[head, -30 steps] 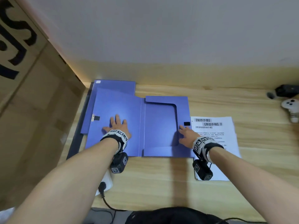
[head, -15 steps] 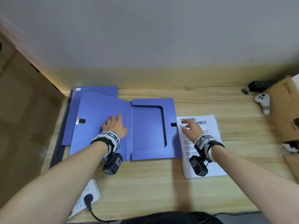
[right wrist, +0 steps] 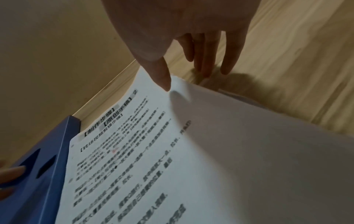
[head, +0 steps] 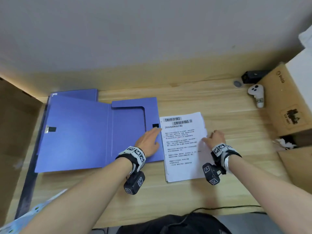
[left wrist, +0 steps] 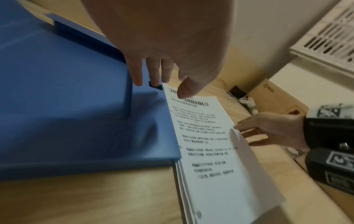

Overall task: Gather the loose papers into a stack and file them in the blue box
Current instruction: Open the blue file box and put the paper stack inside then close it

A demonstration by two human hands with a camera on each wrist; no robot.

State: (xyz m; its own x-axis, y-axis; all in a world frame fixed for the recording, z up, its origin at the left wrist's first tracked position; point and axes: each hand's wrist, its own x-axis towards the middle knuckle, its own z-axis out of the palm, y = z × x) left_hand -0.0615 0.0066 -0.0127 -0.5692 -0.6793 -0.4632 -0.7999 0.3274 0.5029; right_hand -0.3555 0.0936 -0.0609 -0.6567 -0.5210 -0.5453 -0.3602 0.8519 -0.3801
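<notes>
The blue box (head: 76,132) lies open and flat on the left of the wooden desk (head: 194,98). A stack of printed papers (head: 182,149) lies against its right edge. My left hand (head: 148,141) reaches across the box's right panel (left wrist: 67,106), fingers (left wrist: 151,71) straight, tips at the papers' left edge (left wrist: 172,121). My right hand (head: 215,138) is at the stack's right edge, thumb (right wrist: 162,75) on the top sheet (right wrist: 172,166) and fingers beneath. That edge (left wrist: 234,133) is lifted slightly off the desk. The box's rim (right wrist: 51,174) shows in the right wrist view.
A white controller (head: 255,93) and a black device (head: 253,76) lie at the back right, beside a cardboard box (head: 287,102). More cardboard (head: 16,132) stands along the left. A power strip (head: 33,210) and a black cable (head: 219,208) sit near the front edge.
My left hand moved from the box's left flap to its right panel beside the papers. My right hand slid from the top of the sheet to its right edge and lifted it.
</notes>
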